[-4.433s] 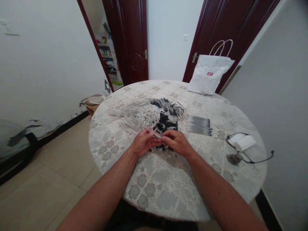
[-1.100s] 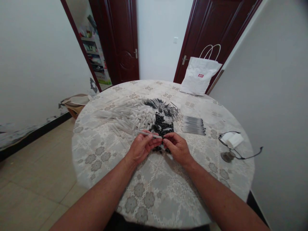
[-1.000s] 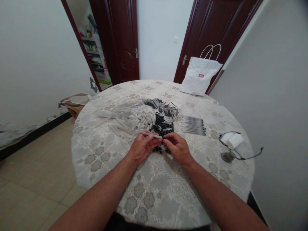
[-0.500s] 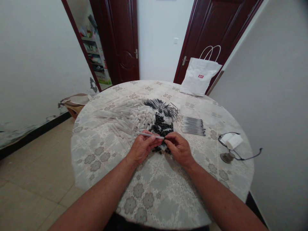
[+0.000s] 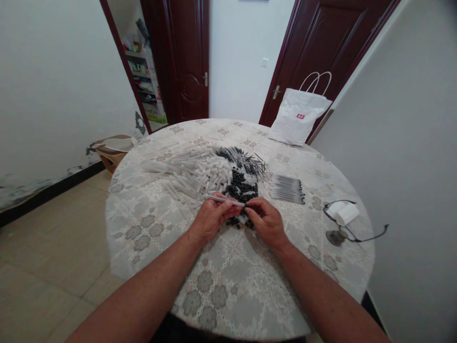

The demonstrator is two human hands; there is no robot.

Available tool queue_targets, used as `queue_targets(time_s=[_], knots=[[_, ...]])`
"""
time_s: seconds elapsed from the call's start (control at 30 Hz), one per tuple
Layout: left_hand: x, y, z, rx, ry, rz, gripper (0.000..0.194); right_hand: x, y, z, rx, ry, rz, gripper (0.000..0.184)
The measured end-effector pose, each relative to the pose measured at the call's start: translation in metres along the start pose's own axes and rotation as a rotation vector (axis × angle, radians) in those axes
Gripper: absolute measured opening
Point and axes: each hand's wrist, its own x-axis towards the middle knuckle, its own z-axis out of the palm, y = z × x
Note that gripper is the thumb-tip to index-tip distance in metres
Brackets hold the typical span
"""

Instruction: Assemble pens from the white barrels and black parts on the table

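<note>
My left hand (image 5: pixel 213 216) is closed around a translucent white pen barrel (image 5: pixel 222 199), which lies slantwise across the fingers. The fingers of my right hand (image 5: pixel 266 220) pinch a small black pen cap (image 5: pixel 245 205) at the barrel's right end; the fingertips hide most of it. Just beyond both hands is a pile of small black caps (image 5: pixel 238 183). White barrels (image 5: pixel 185 169) lie heaped to the left of that pile. Thin dark pen refills (image 5: pixel 246 159) are spread behind it. A neat row of pens with dark tips (image 5: pixel 287 189) lies to the right.
A patterned cloth covers the round table (image 5: pixel 143 267). Glasses (image 5: pixel 357 237), a white tissue pack (image 5: pixel 345 213) and a small round dark object (image 5: pixel 335 237) are at the right edge. At the back right stands a white paper bag (image 5: pixel 298 116). A stool (image 5: pixel 114 147) is beside the table at left.
The camera view has shifted slightly. Both hands keep the same hold, with the right fingers at the barrel's end.
</note>
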Motion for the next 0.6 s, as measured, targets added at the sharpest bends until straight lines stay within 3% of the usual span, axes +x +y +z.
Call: queue_targets(time_s=[0.4,0.6], knots=[[0.0006,-0.0026,-0.003,0.038,-0.014,0.002,0.032,-0.0014,0.003,-0.0014,0.001,-0.042,0.106,0.023],[0.0003,-0.0037,-0.0031,0.067,-0.024,-0.018,0.033,-0.0008,0.0029,-0.0026,-0.068,-0.13,0.091,0.036]])
